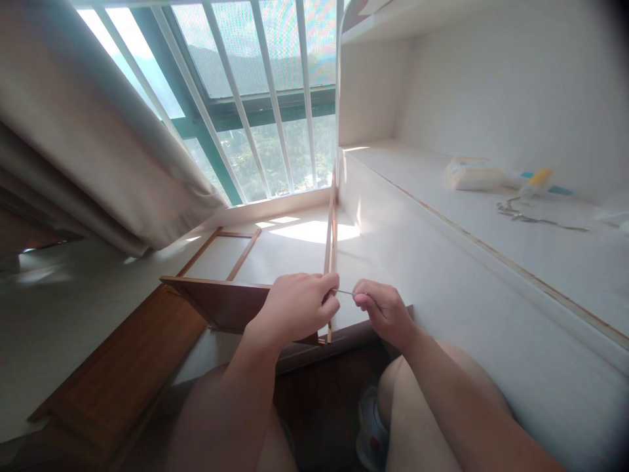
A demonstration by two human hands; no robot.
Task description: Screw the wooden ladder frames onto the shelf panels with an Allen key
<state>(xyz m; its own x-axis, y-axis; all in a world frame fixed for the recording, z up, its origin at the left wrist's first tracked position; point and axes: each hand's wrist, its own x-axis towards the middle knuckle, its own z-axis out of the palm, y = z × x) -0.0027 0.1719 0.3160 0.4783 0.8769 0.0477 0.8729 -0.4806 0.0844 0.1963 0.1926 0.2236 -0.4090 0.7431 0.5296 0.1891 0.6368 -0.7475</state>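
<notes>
My left hand (pixel 302 301) is closed around the slim wooden upright of a wooden frame (pixel 330 229), beside a dark brown panel (pixel 221 301). Between my two hands runs a thin metal rod (pixel 346 292). My right hand (pixel 383 308) pinches its right end; the other end meets the fingers of my left hand at the upright. Whether the rod's tip sits in the wood is hidden by those fingers. A lighter ladder-like wooden frame (pixel 240 259) lies flat on the white ledge (pixel 289 252) behind the panel.
A brown wooden board (pixel 132 347) lies at the left. On the white shelf (pixel 442 196) to the right are a white packet (pixel 474 176), a yellow-and-blue item (pixel 538 182) and loose metal pieces (pixel 531 216). A curtain (pixel 108 131) hangs beside the barred window (pixel 265 105).
</notes>
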